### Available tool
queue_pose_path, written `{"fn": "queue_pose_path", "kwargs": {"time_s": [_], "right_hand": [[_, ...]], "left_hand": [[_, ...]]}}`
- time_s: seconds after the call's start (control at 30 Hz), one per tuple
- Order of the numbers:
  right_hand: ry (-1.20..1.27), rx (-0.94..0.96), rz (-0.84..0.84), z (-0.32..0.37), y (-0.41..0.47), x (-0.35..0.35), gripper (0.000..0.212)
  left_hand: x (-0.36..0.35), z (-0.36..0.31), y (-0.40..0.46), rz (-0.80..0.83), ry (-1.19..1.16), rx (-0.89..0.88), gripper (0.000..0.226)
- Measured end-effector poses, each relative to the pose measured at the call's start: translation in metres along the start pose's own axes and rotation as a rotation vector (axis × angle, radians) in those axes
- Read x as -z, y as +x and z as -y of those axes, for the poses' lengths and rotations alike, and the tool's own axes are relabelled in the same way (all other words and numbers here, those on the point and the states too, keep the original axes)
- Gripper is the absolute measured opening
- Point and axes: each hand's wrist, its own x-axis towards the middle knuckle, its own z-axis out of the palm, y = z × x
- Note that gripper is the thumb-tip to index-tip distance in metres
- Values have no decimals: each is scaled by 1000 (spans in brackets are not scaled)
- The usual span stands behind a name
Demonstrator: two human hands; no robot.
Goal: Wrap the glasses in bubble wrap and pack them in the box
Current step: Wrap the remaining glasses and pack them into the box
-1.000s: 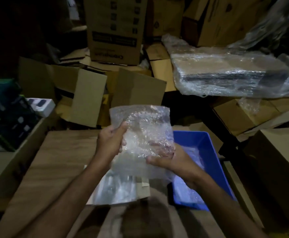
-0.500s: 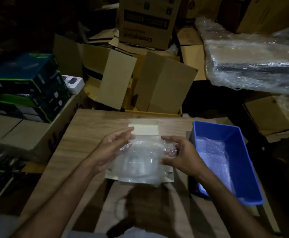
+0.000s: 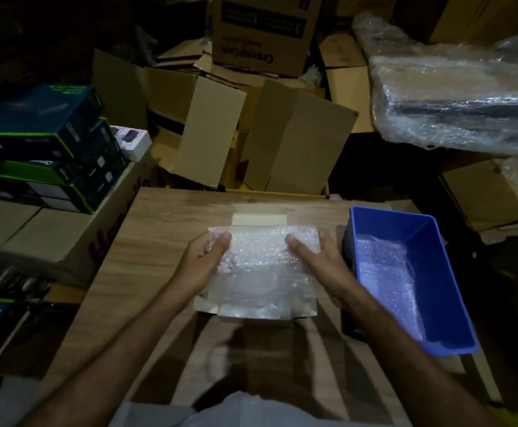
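Observation:
A bubble-wrapped bundle [image 3: 261, 266] lies in a small open cardboard box [image 3: 259, 214] at the middle of the wooden table [image 3: 159, 241]. The wrap covers most of the box; the back flap and the front edge show. My left hand [image 3: 204, 261] grips the bundle's left edge, thumb on top. My right hand [image 3: 321, 257] grips its right edge, thumb also on top. Whatever is inside the wrap is hidden.
A blue plastic bin [image 3: 390, 213] with bubble wrap [image 3: 384, 272] inside stands just right of the box. Open cardboard cartons [image 3: 297, 143] crowd the table's far edge. Stacked dark product boxes [image 3: 45, 143] sit at the left. A plastic-wrapped pack [image 3: 461, 100] lies at the upper right.
The bundle came down from chest height onto the small box on the table. Both hands stayed on its sides and have pressed it lower into the box.

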Motion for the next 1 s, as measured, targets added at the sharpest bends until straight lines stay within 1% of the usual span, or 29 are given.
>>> {"fn": "queue_pose_path", "kwargs": {"time_s": [0.03,0.07,0.1,0.13,0.17,0.2,0.27,0.3,0.33,0.37,0.4,0.43,0.47,0.5,0.53,0.57,0.6,0.63,0.7,0.73,0.77,0.83,0.87,0.9,0.97,1.0], "right_hand": [[-27,18,16,-2,-5,-4,89],[-20,63,37,-3,-9,-6,94],[-19,122,59,-7,-11,-7,95],[-44,199,69,-15,-11,-8,95],[-96,265,66,-21,-11,-8,89],[-130,294,44,-24,-9,-8,76],[-117,283,22,-24,-8,-7,46],[-106,252,26,-23,-8,-6,42],[-127,221,40,-21,-9,-4,48],[-190,207,79,-22,-8,-2,59],[-292,200,121,-22,-9,-1,67],[-412,207,138,-21,-9,-2,68],[-501,229,119,-22,-7,-4,60],[-542,259,85,-23,-4,-5,47],[-535,264,61,-22,-1,-5,32],[-518,250,55,-22,2,-4,22],[-508,230,68,-21,6,-2,19],[-473,191,106,-22,10,2,22],[-247,118,193,-25,16,7,24],[-153,116,223,-27,17,8,18],[-121,149,230,-29,19,7,12],[-169,240,211,-38,25,4,6],[-199,274,213,-42,27,1,6],[-223,286,205,-47,30,-2,15],[-237,237,197,-52,32,-5,34],[-245,203,193,-53,33,-5,37]], "left_hand": [[-3,6,1,-72,-13,37,25],[-5,11,3,-139,-36,87,24],[-4,13,5,-185,-61,129,30],[-1,15,5,-185,-84,158,39],[3,16,4,-139,-119,177,48],[7,18,3,-70,-178,190,55],[21,23,0,115,-297,208,65],[28,27,-2,203,-301,193,72],[32,30,-4,269,-261,161,77],[33,29,-7,304,-190,130,78],[31,31,-6,301,-75,102,73],[26,31,-6,271,66,63,62],[22,31,-4,220,227,22,48],[19,30,-2,168,380,-25,34],[17,29,-1,134,478,-73,25],[19,30,2,132,515,-106,20],[22,30,4,160,516,-128,19],[25,30,5,200,473,-127,20],[28,28,6,296,277,-65,21],[28,28,7,324,198,-32,22],[27,29,8,339,168,-18,21],[22,33,10,357,153,14,18],[20,37,12,360,158,30,12],[20,41,13,367,166,33,5],[19,50,18,375,181,7,26],[20,53,21,373,208,1,30]]}}
